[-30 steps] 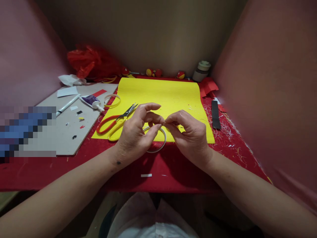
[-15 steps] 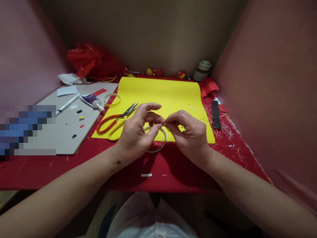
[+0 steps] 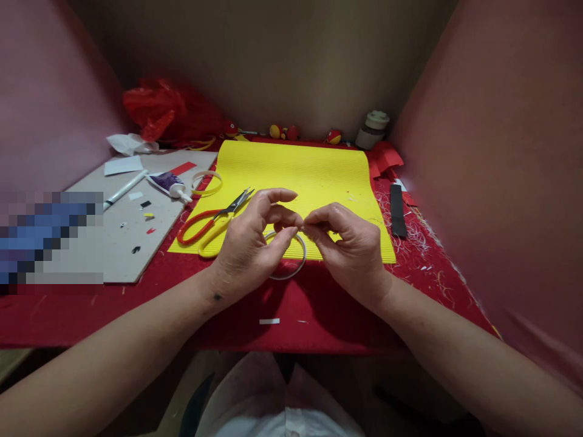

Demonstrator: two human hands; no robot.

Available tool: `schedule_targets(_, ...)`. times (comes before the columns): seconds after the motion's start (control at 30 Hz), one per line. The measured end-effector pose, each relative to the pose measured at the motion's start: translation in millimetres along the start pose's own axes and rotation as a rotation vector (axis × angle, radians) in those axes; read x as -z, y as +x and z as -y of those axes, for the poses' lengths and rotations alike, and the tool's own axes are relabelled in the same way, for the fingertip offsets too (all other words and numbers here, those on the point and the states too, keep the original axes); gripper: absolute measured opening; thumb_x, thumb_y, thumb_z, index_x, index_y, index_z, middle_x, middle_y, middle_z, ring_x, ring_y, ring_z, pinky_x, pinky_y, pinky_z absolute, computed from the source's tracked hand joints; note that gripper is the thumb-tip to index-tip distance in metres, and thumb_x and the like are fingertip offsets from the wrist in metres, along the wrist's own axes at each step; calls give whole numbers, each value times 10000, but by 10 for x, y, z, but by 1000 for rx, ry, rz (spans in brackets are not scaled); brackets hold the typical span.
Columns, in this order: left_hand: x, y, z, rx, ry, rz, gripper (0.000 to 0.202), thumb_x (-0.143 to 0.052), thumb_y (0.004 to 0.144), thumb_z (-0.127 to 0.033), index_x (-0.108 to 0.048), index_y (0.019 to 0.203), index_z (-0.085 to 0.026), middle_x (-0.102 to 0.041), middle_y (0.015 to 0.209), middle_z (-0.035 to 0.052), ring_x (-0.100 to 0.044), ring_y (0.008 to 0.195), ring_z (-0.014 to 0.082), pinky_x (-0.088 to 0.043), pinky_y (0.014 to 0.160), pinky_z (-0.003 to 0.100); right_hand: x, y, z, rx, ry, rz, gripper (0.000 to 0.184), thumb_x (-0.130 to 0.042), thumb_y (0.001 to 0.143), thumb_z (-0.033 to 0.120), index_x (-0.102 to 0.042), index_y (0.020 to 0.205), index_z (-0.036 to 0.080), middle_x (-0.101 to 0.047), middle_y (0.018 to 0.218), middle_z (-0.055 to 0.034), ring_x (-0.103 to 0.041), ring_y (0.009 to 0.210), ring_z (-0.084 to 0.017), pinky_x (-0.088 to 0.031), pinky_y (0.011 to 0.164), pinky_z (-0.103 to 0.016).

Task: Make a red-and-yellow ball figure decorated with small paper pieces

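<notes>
My left hand point(image 3: 262, 233) and my right hand point(image 3: 344, 243) meet fingertip to fingertip over the front edge of a yellow corrugated sheet point(image 3: 296, 164). Each pinches with thumb and index finger; whatever lies between the tips is too small to make out. Below the left hand, partly covered by it, is a thin pale ring point(image 3: 304, 258) on the red cloth. Left of that hand lie scissors point(image 3: 214, 221) with one red and one yellow handle, blades partly open and pointing away from me. A yellow band loop point(image 3: 207, 183) rests behind the scissors.
On the left a grey board point(image 3: 122, 243) carries a glue tube point(image 3: 168, 184), a white pen point(image 3: 127, 188) and paper scraps. A red plastic bag point(image 3: 168, 112), small red-yellow figures point(image 3: 276, 132) and a jar point(image 3: 372, 129) stand at the back. A black strip point(image 3: 398, 211) lies right among loose threads.
</notes>
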State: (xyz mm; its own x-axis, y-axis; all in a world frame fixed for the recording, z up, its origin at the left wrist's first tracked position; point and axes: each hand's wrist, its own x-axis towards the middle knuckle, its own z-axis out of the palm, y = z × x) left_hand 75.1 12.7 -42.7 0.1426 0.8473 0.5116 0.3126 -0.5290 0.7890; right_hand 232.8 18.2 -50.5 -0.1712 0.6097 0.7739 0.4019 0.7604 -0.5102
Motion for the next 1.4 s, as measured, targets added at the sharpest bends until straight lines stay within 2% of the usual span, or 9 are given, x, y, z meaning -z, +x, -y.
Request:
schedule_targets(0.47,9,-7,-5,-25,39,10,358,-610,800,-105,-503,1131,-190,-693,882,20,-692,864,162,-534,838,331,-1,-4,3,-31,-3,6,131,-583,865,104,-574,768,191,-622,719,2,-592,650,-115,-493,620,-259)
schedule_targets(0.93,2,-8,-23,44,9,15,359,-621,788,-133,-514,1123,-205,-689,870,28,-686,873,182,-529,850,344,7,-6,0,-46,-12,21,142,-583,853,90,-570,758,195,-616,710,10,-590,642,-111,-492,613,-255)
schedule_targets(1.4,5,-11,-26,31,20,23,346,-614,803,-133,-507,1125,-203,-685,864,23,-683,868,176,-524,853,348,3,-7,-2,-61,38,27,150,-607,855,103,-564,740,189,-595,695,15,-560,628,-105,-466,600,-251)
